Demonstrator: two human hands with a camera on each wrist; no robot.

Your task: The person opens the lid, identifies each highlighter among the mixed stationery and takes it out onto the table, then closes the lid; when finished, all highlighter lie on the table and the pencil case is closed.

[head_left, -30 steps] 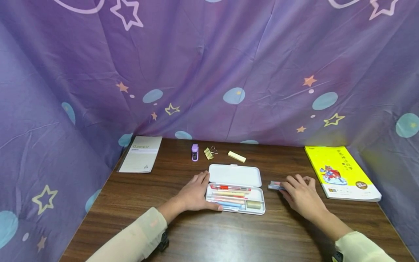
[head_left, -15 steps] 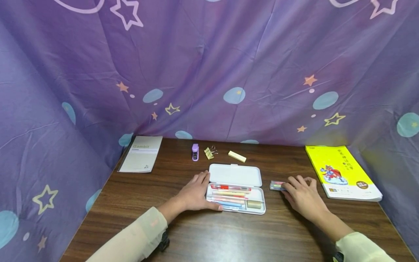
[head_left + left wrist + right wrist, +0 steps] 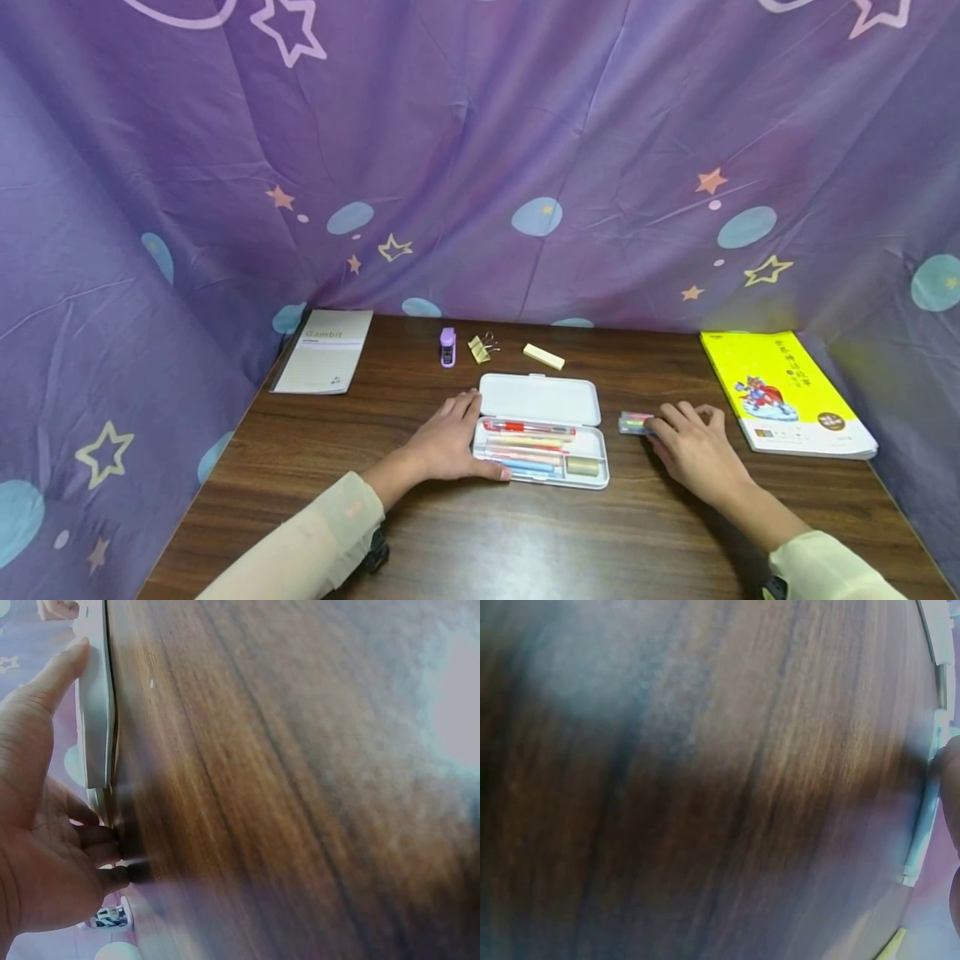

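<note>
An open white pencil case [image 3: 538, 398] lies mid-table, its lid folded back. Inside are a red pen [image 3: 528, 428], several pencils or pens in pale colours, and a small tan block [image 3: 582, 466] in the corner compartment. My left hand [image 3: 450, 442] holds the case's left end, thumb along the front edge and fingers towards the hinge side. To the right of the case, my right hand [image 3: 692, 446] pinches a small flat clear packet [image 3: 633, 423] with pink and yellowish strips. The hand covers the packet's right end; in the right wrist view the packet [image 3: 922, 832] shows edge-on.
Behind the pencil case sit a purple stapler [image 3: 447, 347], a gold binder clip [image 3: 480, 349] and a pale yellow block [image 3: 543, 357]. A grey notebook [image 3: 322, 354] lies far left. The yellow book [image 3: 780, 392] lies beyond the right hand. A purple curtain [image 3: 480, 167] hangs behind the table.
The clear packet has shifted slightly right and tilted, so its coloured strips show more. My left hand and the pencil case have stayed put.
</note>
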